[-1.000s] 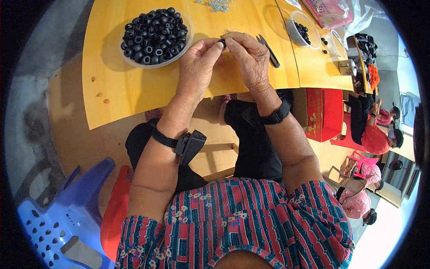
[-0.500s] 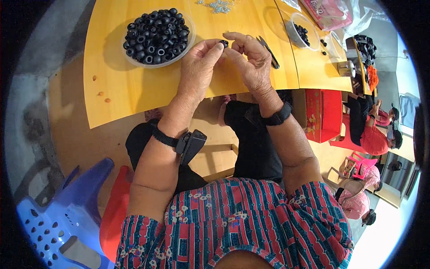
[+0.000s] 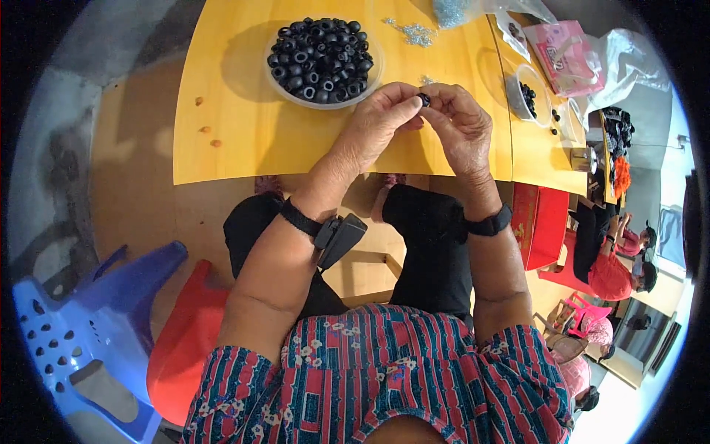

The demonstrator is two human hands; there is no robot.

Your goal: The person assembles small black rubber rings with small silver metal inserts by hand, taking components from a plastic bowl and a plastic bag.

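Note:
My left hand [image 3: 376, 124] and my right hand [image 3: 462, 127] meet above the table, fingertips close together. Between them is a small black ring-shaped piece [image 3: 424, 99], partly covered by my fingers. The left thumb and forefinger pinch it from one side, while the right thumb and fingers close on it from the other. Left of my hands, a clear round tub [image 3: 379, 63] is heaped with similar black hollow pieces [image 3: 322, 59]. Beyond my hands lies a loose pile of small silvery bits [image 3: 416, 34], with a few more [image 3: 427, 79] close behind the fingers.
On the yellow table [image 3: 244, 140] lie small orange-brown bits [image 3: 205, 129] at left. To the right stand another clear tub [image 3: 512, 96] with black pieces, a pink box [image 3: 566, 55] and a metal cup [image 3: 583, 159]. Blue [image 3: 126, 311] and red [image 3: 188, 340] stools stand at lower left; people sit far right.
The view has shifted, so the table sits farther right in it. My right fingers, spread before, have closed in around the black piece. The dark tool beside that hand no longer shows.

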